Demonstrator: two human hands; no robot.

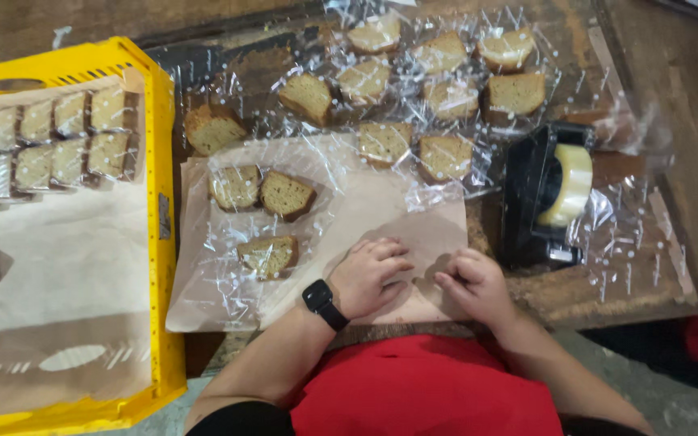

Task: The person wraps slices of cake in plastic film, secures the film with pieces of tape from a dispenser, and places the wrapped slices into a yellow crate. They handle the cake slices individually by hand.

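1. A yellow plastic crate lined with pale paper sits at the left, holding rows of wrapped cake slices.
2. Three brown cake slices in clear dotted wrap lie on a sheet of brown paper on the wooden counter.
3. The left hand, black smartwatch on its wrist, rests on the paper, fingers curled and touching it.
4. The right hand lies just beside it, its grip pressed together at the fingertips; whether it pinches anything I cannot tell.
5. A black tape dispenser stands to the right.
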